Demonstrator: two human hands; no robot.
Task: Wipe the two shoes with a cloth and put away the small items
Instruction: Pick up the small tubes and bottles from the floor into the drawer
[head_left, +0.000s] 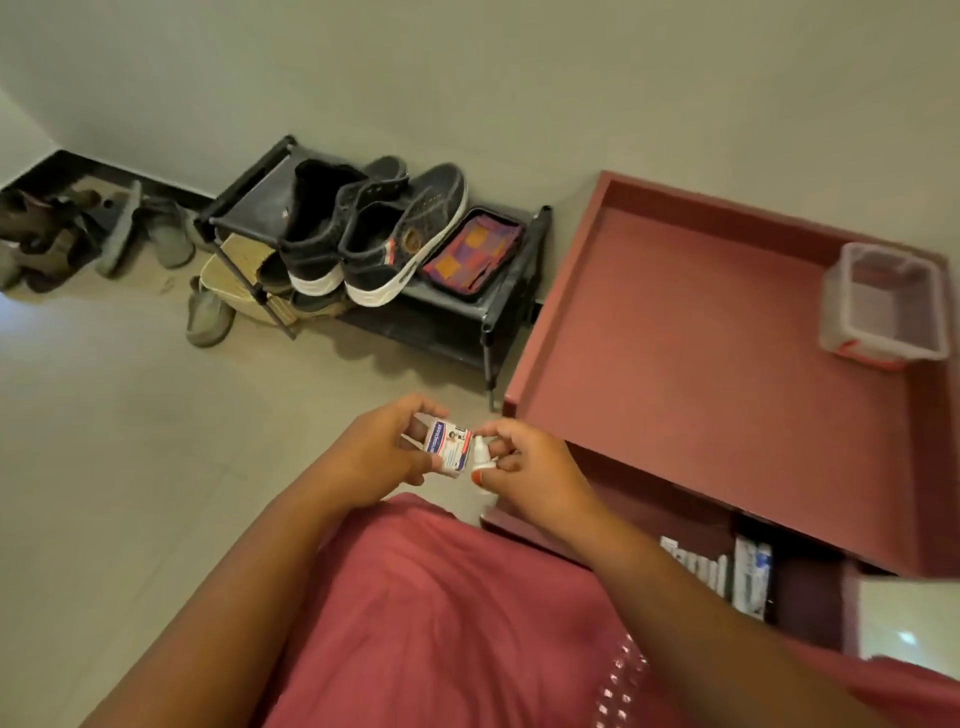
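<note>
The left hand (382, 457) gripped a small box (447, 448), its open end facing right; right hand (524, 467) fingers pinched the little bottle (479, 452) touching it.

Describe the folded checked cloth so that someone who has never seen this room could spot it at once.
Find the low black shoe rack standing against the wall, left of the red cabinet top. On its upper shelf stand two dark shoes with white soles, and the folded cloth lies flat just to their right, at the rack's end. Its purple and orange checks are the only bright colours on that shelf.
</note>
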